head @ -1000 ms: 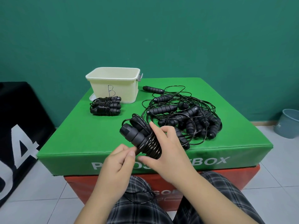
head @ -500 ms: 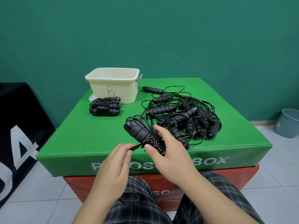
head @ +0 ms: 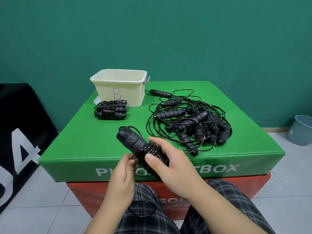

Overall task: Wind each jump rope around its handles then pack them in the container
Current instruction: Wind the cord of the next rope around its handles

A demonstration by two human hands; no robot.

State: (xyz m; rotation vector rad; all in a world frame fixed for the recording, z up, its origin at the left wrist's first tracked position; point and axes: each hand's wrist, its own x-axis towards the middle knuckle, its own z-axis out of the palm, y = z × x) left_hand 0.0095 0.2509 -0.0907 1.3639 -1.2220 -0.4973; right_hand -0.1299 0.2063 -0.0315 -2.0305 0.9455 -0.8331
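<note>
My right hand (head: 175, 168) grips a pair of black jump rope handles (head: 133, 141) with black cord coiled round their middle, held tilted over the front of the green box (head: 81, 141). My left hand (head: 121, 178) pinches the loose cord at the coil's left side. A slack loop of that cord (head: 141, 209) lies on my lap. Two wound ropes (head: 110, 109) lie in front of the cream container (head: 118, 88) marked B. A tangled pile of unwound ropes (head: 190, 122) covers the box's right half.
The green box rests on a red box (head: 81, 196) on a tiled floor. A black padded block (head: 22, 132) stands at the left. A grey bucket (head: 300, 130) sits on the floor at the right. A teal wall is behind.
The handle bundle has turned and its end now points up and left. My left hand has risen to the coil, pulling the cord tighter; the lap loop has shrunk.
</note>
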